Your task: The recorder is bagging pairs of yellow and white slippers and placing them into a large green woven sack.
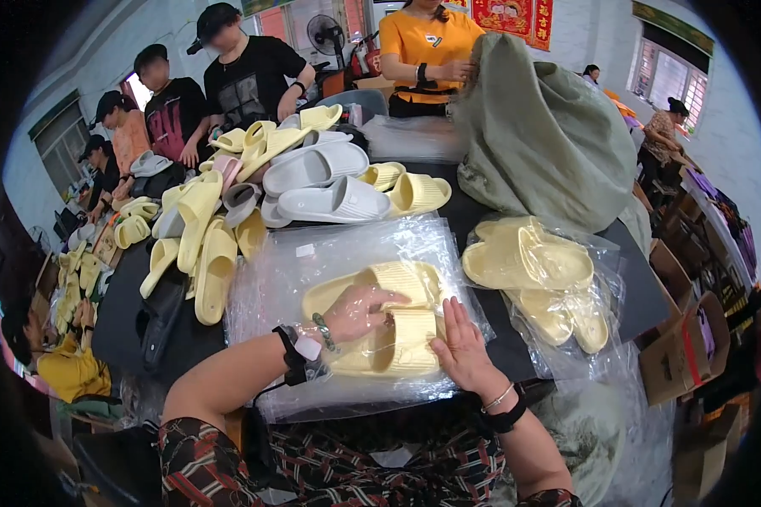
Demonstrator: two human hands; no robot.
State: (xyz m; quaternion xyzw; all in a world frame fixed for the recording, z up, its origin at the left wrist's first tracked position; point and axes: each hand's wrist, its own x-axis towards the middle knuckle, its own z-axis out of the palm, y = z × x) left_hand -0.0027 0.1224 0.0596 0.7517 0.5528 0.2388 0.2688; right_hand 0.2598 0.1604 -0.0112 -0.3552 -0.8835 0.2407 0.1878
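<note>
The person is bagging a pair of yellow slippers (380, 325) in a clear plastic bag (347, 279), and the step in hand looks like seating the pair inside and flattening the film over it. The next move likely calls for keeping the two slippers side by side while the bag's open end, which cannot be made out here, is being closed without the film bunching.

The left hand (357, 311) is lying on top of the pair, apparently inside the bag since film is glinting over it; its grip is spread, fingers pointing right across the near slipper's strap. The forearm is coming in from the lower left, wearing a watch and a bead bracelet. The right hand (458, 346) is pressing flat against the right edge of the pair from outside the film, grip spread, fingers pointing up and away, wrist bent inward.

The pair is resting on the dark counter (634, 287) just in front of the person. To the right, bagged yellow slippers (537, 270) are lying near. Further off, a loose heap of yellow and white slippers (271, 186) is covering the counter, with a large grey-green sack (550, 135) to its right. Other people are working beyond.
</note>
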